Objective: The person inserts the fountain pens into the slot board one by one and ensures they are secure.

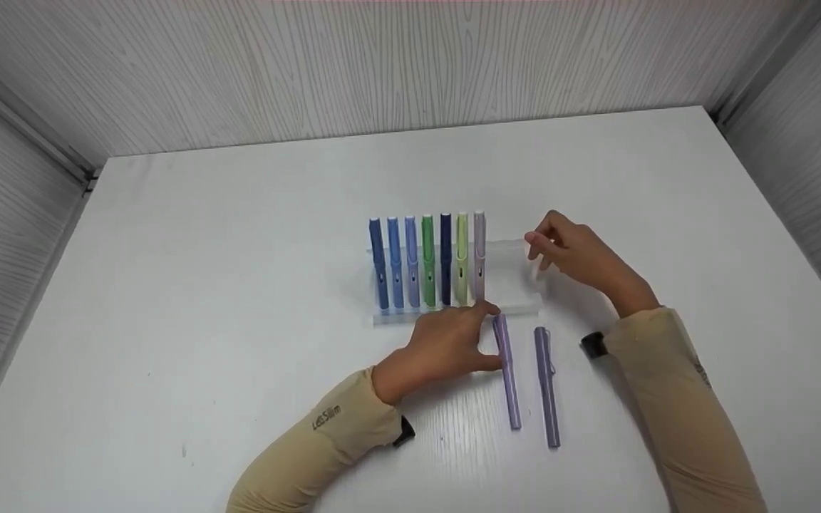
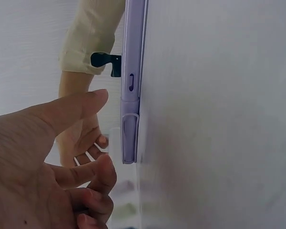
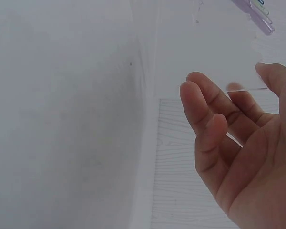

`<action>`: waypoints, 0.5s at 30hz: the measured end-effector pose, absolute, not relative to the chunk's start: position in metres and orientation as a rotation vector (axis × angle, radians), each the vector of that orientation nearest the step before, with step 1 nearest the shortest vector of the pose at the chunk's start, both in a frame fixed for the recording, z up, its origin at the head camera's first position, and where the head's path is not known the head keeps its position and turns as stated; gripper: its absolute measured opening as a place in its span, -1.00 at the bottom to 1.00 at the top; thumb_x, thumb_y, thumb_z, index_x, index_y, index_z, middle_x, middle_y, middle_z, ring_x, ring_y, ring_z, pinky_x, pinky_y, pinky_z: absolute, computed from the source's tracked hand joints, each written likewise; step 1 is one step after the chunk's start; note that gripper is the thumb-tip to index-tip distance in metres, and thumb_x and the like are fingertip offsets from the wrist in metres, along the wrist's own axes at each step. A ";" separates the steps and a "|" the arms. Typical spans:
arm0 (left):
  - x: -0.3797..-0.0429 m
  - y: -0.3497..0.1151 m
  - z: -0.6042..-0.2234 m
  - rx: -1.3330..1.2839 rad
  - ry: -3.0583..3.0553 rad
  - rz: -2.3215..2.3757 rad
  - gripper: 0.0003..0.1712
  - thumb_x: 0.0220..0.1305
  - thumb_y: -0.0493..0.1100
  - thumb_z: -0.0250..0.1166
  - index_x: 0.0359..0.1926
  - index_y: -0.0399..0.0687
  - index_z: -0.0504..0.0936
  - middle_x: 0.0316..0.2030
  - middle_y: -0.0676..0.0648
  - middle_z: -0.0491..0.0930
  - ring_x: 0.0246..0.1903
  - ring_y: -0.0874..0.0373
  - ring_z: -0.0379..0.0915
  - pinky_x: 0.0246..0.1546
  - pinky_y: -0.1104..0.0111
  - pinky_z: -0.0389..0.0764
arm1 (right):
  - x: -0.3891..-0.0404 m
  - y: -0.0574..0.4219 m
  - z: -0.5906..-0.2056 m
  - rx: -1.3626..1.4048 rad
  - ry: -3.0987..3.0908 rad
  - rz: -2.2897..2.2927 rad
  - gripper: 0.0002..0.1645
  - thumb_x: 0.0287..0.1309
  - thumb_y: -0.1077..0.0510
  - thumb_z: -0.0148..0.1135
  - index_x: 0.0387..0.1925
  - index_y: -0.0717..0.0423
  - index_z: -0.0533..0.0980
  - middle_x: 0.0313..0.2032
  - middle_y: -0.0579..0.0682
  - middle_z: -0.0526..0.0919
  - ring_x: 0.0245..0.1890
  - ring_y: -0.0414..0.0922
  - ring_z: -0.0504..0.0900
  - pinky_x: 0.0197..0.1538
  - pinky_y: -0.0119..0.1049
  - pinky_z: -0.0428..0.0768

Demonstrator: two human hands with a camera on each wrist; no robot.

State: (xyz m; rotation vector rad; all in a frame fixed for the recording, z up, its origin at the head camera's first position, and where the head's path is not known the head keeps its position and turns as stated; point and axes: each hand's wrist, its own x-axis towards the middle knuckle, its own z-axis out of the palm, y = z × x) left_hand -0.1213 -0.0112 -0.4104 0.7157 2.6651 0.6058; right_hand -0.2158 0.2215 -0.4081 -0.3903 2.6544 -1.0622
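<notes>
A clear pen stand (image 1: 510, 274) holds a row of upright-leaning capped pens in blue, green, navy, yellow-green and pale lilac (image 1: 479, 256). In front of it a light purple pen (image 1: 509, 385) lies on the table, its clip end toward the stand. My left hand (image 1: 446, 345) hovers beside this pen, thumb and fingertips spread along its left side. In the left wrist view, the fingers stand near the pen's clip end without wrapping it. My right hand (image 1: 571, 249) pinches the stand's right edge, with one fingertip showing through the clear sheet (image 3: 205, 52) in the right wrist view.
A darker purple pen (image 1: 547, 399) lies to the right of the light purple one. White wood-grain panels (image 1: 382, 64) wall the table at the back and sides. Black straps (image 1: 594, 345) jut from both sleeve cuffs.
</notes>
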 end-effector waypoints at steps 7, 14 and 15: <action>-0.121 -0.009 -0.414 0.747 2.637 0.522 -0.23 0.03 0.15 0.44 0.25 0.04 0.44 -0.16 0.03 0.69 -0.23 0.20 0.57 -0.39 0.34 0.48 | -0.216 0.221 -0.410 -0.414 2.655 -1.064 -0.55 0.39 -0.20 -0.09 -0.15 0.12 0.34 -0.19 0.07 0.69 -0.32 -0.09 0.64 -0.21 -0.28 0.49; -0.123 -0.009 -0.416 0.748 2.606 0.565 -0.28 0.04 0.09 0.45 0.21 0.01 0.44 -0.56 0.11 0.42 -0.53 0.25 0.33 -0.58 0.42 0.27 | -0.216 0.221 -0.409 -0.395 2.647 -1.068 -0.55 0.39 -0.19 -0.09 -0.13 0.13 0.34 -0.18 0.08 0.69 -0.31 -0.09 0.63 -0.22 -0.28 0.50; -0.123 -0.009 -0.416 0.745 2.602 0.566 -0.27 0.04 0.09 0.45 0.21 0.01 0.43 -0.58 0.12 0.39 -0.54 0.25 0.31 -0.58 0.43 0.26 | -0.216 0.221 -0.408 -0.395 2.646 -1.071 -0.55 0.40 -0.19 -0.09 -0.13 0.13 0.34 -0.17 0.08 0.69 -0.31 -0.09 0.63 -0.22 -0.29 0.50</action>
